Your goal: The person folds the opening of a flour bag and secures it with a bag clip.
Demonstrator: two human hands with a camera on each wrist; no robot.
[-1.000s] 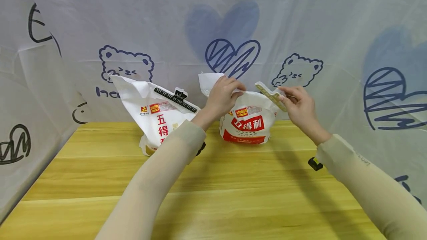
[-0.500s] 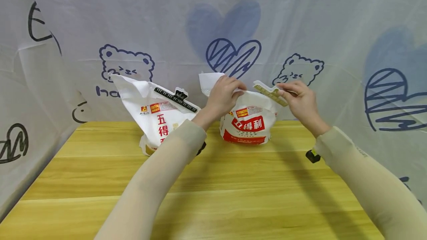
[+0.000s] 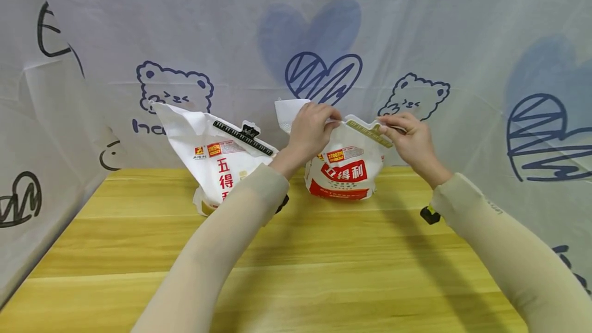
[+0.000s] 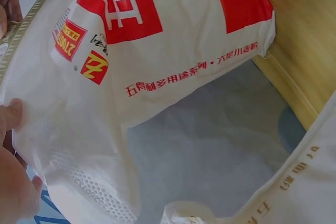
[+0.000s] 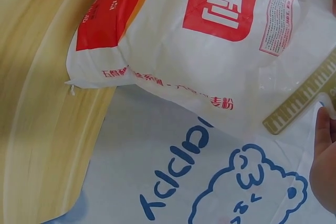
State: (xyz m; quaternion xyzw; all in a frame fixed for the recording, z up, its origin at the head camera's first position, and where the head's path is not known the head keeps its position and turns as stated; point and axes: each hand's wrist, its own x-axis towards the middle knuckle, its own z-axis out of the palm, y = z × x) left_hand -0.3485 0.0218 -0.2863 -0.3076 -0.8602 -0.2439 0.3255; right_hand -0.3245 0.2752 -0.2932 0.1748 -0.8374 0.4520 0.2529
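A white flour bag (image 3: pixel 343 172) with red printing stands at the back of the table. My left hand (image 3: pixel 311 130) pinches its folded top edge, left of the middle; the left wrist view shows the thumb (image 4: pixel 11 115) against the white material. My right hand (image 3: pixel 411 140) pinches the handle of a gold-and-white bag clip (image 3: pixel 369 132). The clip's long bar lies along the right part of the bag's top edge, close to my left fingertips. In the right wrist view the gold bar (image 5: pixel 300 100) overlaps the bag's upper corner. Whether its jaws grip the material I cannot tell.
Left of it stands a second flour bag (image 3: pixel 208 168), partly behind my left forearm, with a black bag clip (image 3: pixel 243 137) across its top. The wooden table (image 3: pixel 324 261) reaches back to a white printed cloth (image 3: pixel 240 30), which also hangs at both sides.
My right hand has brought the gold-and-white clip leftward and tilted it flatter, from beside the bag's right corner onto its top edge. My left hand has stayed on the bag.
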